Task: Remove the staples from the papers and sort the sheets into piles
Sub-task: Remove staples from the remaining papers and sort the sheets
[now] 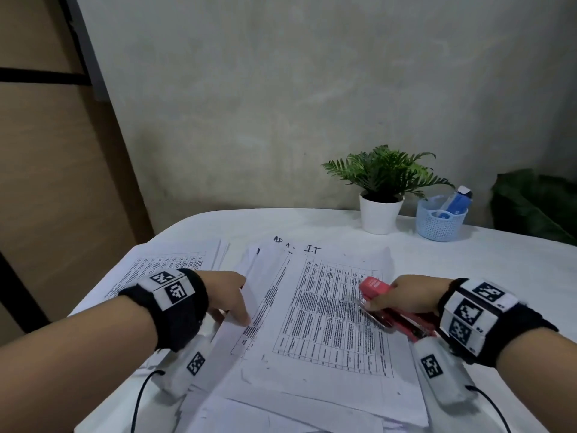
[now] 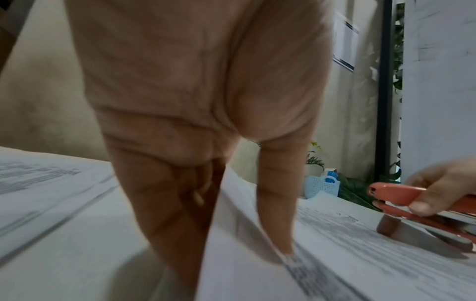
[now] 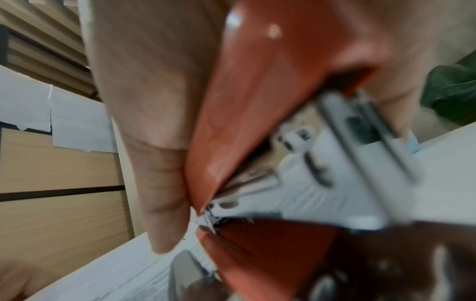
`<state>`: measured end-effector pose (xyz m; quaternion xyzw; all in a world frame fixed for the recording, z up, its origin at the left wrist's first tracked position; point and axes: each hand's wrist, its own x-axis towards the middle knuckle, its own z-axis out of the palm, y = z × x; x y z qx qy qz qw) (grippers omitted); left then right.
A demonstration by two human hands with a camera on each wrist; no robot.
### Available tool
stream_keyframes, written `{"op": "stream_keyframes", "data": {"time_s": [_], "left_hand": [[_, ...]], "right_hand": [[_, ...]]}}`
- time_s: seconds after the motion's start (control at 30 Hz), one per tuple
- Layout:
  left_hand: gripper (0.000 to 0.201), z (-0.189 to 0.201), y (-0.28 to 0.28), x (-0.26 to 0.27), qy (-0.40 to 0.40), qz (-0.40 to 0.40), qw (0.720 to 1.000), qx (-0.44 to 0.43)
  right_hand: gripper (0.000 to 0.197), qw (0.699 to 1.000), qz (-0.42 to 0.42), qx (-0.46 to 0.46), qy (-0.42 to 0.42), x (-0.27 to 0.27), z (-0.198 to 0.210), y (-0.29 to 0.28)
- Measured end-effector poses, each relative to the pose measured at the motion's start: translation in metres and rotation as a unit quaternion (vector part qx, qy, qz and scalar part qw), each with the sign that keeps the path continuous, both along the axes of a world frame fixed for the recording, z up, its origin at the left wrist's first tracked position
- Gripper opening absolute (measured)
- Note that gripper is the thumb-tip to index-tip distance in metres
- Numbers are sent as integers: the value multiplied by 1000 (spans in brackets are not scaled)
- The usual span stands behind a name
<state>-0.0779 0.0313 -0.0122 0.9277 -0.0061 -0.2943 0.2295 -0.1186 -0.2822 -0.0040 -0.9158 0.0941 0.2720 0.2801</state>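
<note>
A stack of printed sheets (image 1: pixel 327 310) with tables of text lies in front of me on the white table (image 1: pixel 468 276). My left hand (image 1: pixel 237 304) pinches the stack's left edge, lifting the top paper (image 2: pixel 231 254); its thumb (image 2: pixel 278 213) lies on top and the other fingers (image 2: pixel 167 213) reach underneath. My right hand (image 1: pixel 396 295) grips a red stapler (image 1: pixel 374 289) low over the right part of the stack, nose pointing left. The right wrist view is filled by the stapler (image 3: pixel 257 101) and my thumb (image 3: pixel 159 173). No staple shows.
A second pile of printed sheets (image 1: pixel 162 264) lies at the left, and more loose sheets (image 1: pixel 281 417) sit near the front edge. At the back right stand a potted fern (image 1: pixel 381 210) and a blue basket (image 1: pixel 441 223) against the wall.
</note>
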Motion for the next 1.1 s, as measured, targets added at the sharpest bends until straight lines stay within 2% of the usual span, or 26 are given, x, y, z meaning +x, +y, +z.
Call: {"op": "stream_keyframes", "data": {"time_s": [0.07, 0.17, 0.3, 0.4, 0.5, 0.57, 0.63, 0.73, 0.83, 0.87, 0.97, 1.1], "left_hand": [[47, 3, -9, 0, -20, 14, 1000, -19], [57, 8, -18, 2, -20, 59, 997, -50], [62, 10, -17, 2, -79, -24, 991, 101], [68, 16, -17, 2, -130, -42, 986, 93], [70, 30, -5, 6, -185, -14, 982, -24], [55, 40, 2, 3, -208, 11, 966, -155], [48, 48, 5, -4, -211, 30, 937, -277], [53, 58, 3, -15, -225, 36, 905, -359], [59, 62, -1, -22, -226, 37, 887, -401], [56, 63, -3, -23, -236, 48, 877, -416], [29, 71, -11, -28, -299, 92, 828, -466], [16, 84, -21, -39, -384, 103, 775, -491]], "right_hand": [[48, 1000, 13, -10, -1, 0, 3, 7], [42, 1000, 22, -20, -7, -2, 8, 18], [43, 999, 37, -16, -8, -1, 7, 28], [51, 997, 52, -46, -37, -1, 8, 26], [52, 997, 0, 35, -68, -1, 13, 15], [47, 987, -33, 126, -96, -2, 19, 10], [40, 959, -53, 242, -135, -1, 26, 8], [34, 902, -78, 381, -188, 0, 40, 11], [30, 883, -73, 397, -241, -4, 57, 17], [31, 878, -72, 397, -256, -5, 63, 19], [35, 864, -56, 397, -305, -11, 78, 24], [11, 852, -14, 379, -361, -26, 95, 30]]}}
